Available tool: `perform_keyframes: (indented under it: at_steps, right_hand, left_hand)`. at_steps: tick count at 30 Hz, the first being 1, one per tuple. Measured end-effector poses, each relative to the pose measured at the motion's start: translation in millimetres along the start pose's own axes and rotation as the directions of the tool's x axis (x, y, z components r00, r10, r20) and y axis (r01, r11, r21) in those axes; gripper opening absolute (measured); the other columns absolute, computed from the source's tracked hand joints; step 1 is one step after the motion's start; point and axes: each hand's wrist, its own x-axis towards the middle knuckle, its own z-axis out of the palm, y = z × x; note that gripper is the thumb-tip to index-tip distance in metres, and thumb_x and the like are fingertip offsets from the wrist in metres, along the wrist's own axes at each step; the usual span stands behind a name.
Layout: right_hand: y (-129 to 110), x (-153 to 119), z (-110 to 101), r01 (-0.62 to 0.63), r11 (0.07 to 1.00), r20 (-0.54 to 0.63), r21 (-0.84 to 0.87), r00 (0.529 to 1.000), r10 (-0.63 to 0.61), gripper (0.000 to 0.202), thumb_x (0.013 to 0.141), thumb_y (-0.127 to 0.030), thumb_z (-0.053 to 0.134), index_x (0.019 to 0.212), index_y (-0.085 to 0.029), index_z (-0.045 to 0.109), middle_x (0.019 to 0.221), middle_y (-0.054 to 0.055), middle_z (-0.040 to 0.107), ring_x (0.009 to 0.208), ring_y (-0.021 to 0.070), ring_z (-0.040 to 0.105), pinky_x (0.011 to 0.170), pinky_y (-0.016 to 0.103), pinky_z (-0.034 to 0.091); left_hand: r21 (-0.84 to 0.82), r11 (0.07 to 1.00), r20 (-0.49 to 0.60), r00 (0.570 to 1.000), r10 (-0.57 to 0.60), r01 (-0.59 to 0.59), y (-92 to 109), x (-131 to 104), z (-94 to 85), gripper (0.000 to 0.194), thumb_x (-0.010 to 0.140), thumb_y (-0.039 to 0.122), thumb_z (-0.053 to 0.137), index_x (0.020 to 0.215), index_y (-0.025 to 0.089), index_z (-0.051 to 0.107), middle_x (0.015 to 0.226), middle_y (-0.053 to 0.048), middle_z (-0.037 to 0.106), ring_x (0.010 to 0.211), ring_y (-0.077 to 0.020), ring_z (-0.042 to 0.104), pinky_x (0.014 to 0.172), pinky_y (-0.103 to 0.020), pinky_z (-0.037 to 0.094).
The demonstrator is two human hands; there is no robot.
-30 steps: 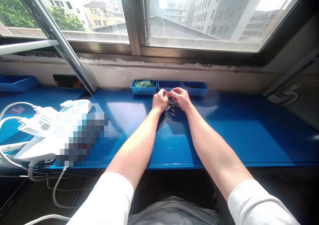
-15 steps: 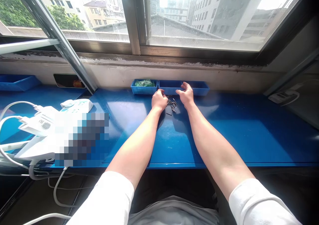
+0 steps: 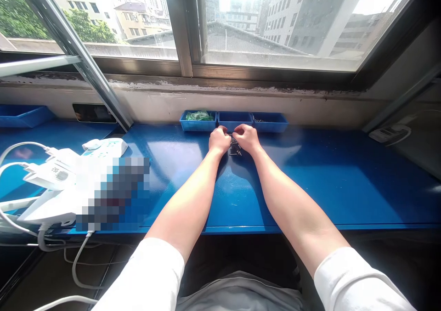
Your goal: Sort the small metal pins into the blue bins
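Observation:
A small pile of thin, dark and shiny metal pieces that look like screws (image 3: 236, 150) lies on the blue tabletop (image 3: 237, 196). At its left edge is my left hand (image 3: 219, 139), fingers curled and pinched together. My right hand (image 3: 247, 138) meets the pile from the right, also with bent fingers closed. The fingertips of both hands are close together over the far part of the pile. Whatever they pinch is too small or hidden to make out. Just behind stand three blue bins: the left bin (image 3: 199, 127), the middle bin (image 3: 223, 118) and the right bin (image 3: 270, 127).
Green-tinted plastic bags (image 3: 199, 115) fill the left bin; small metal pieces (image 3: 259, 120) show in the right one. To my left lie a white power strip (image 3: 106, 148) with plugs and cables, and a blurred-out object (image 3: 119, 191). A metal post (image 3: 99, 81) rises by the window.
My right hand has come left and down from the front of the right bin to the pile, its fingers closing. My left hand has stayed nearly in place.

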Motion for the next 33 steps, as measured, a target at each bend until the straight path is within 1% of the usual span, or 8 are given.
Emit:
perform_keyframes:
  at_steps: [2, 4, 8, 12, 17, 23, 27, 33]
  right_hand:
    - [-1, -3, 4, 0.044, 0.997, 0.109, -0.056, 0.993, -0.038, 0.022, 0.071, -0.027, 0.058, 0.088, -0.017, 0.068, 0.083, 0.004, 0.068, 0.077, 0.0167, 0.061, 0.074, 0.027, 0.048]
    - [-2, -4, 6, 0.089, 0.987, 0.175, -0.134, 0.982, -0.065, 0.026, 0.070, -0.028, 0.059, 0.091, -0.016, 0.070, 0.090, 0.006, 0.067, 0.082, 0.0184, 0.060, 0.075, 0.027, 0.047]
    - [-1, -4, 8, 0.118, 0.965, 0.218, -0.235, 0.974, -0.066, 0.031, 0.073, -0.031, 0.059, 0.097, -0.016, 0.072, 0.095, 0.010, 0.065, 0.091, 0.0223, 0.058, 0.080, 0.030, 0.045]
    - [-1, -4, 6, 0.133, 0.964, 0.234, -0.230, 0.969, -0.078, 0.028, 0.077, -0.031, 0.055, 0.095, -0.018, 0.073, 0.091, 0.008, 0.065, 0.089, 0.0204, 0.058, 0.080, 0.029, 0.045]
    - [3, -3, 8, 0.160, 0.969, 0.224, -0.188, 0.967, -0.117, 0.022, 0.077, -0.025, 0.057, 0.088, -0.018, 0.075, 0.086, 0.006, 0.066, 0.081, 0.0177, 0.058, 0.076, 0.027, 0.045]
    - [8, -2, 13, 0.157, 0.973, 0.187, -0.167, 0.974, -0.125, 0.018, 0.076, -0.023, 0.056, 0.081, -0.019, 0.073, 0.088, 0.006, 0.067, 0.081, 0.0185, 0.060, 0.078, 0.029, 0.046]
    - [5, -3, 12, 0.104, 0.984, 0.140, -0.142, 0.987, -0.084, 0.018, 0.079, -0.025, 0.053, 0.081, -0.018, 0.069, 0.088, 0.005, 0.067, 0.082, 0.0175, 0.059, 0.077, 0.028, 0.045]
    - [3, -4, 10, -0.034, 0.999, 0.080, -0.034, 0.996, 0.037, 0.023, 0.084, -0.033, 0.044, 0.081, -0.019, 0.062, 0.077, 0.003, 0.065, 0.070, 0.0153, 0.055, 0.066, 0.027, 0.042]
  left_hand:
    - [-0.007, 1.000, 0.016, 1.000, -0.008, 0.008, 0, 0, -0.3, 0.030, 0.080, 0.016, 0.047, 0.104, 0.017, 0.064, 0.106, -0.009, 0.067, 0.101, -0.0216, 0.061, 0.089, -0.029, 0.046]
    - [-0.015, 1.000, 0.032, 0.999, -0.021, 0.021, -1, 0, -0.5, 0.031, 0.078, 0.015, 0.047, 0.105, 0.017, 0.063, 0.107, -0.009, 0.067, 0.101, -0.0214, 0.061, 0.089, -0.029, 0.047]
    - [-0.041, 0.998, 0.060, 0.997, -0.041, 0.043, -1, 0, -0.5, 0.033, 0.075, 0.014, 0.050, 0.105, 0.018, 0.063, 0.107, -0.009, 0.067, 0.100, -0.0215, 0.061, 0.086, -0.029, 0.047]
    - [-0.065, 0.997, 0.076, 0.996, -0.045, 0.050, -1, 0, -0.5, 0.033, 0.072, 0.012, 0.051, 0.102, 0.018, 0.064, 0.101, -0.008, 0.069, 0.097, -0.0209, 0.062, 0.084, -0.028, 0.047]
    - [-0.074, 0.996, 0.065, 0.997, -0.045, 0.050, -1, 0, -1.0, 0.032, 0.071, 0.012, 0.051, 0.100, 0.018, 0.064, 0.097, -0.007, 0.070, 0.094, -0.0213, 0.063, 0.083, -0.028, 0.048]
    - [-0.064, 0.997, 0.050, 0.998, -0.041, 0.045, -1, 0, -1.4, 0.031, 0.073, 0.012, 0.050, 0.100, 0.018, 0.065, 0.100, -0.009, 0.070, 0.096, -0.0227, 0.063, 0.085, -0.030, 0.048]
    - [-0.057, 0.998, 0.042, 0.999, -0.020, 0.023, -1, -1, -2.2, 0.033, 0.075, 0.012, 0.048, 0.103, 0.017, 0.065, 0.104, -0.009, 0.069, 0.100, -0.0222, 0.063, 0.086, -0.029, 0.048]
    - [-0.054, 0.995, 0.014, 0.997, 0.079, -0.078, 4, -3, -4.0, 0.028, 0.083, 0.020, 0.045, 0.099, 0.020, 0.068, 0.102, -0.006, 0.070, 0.098, -0.0194, 0.063, 0.088, -0.027, 0.047]
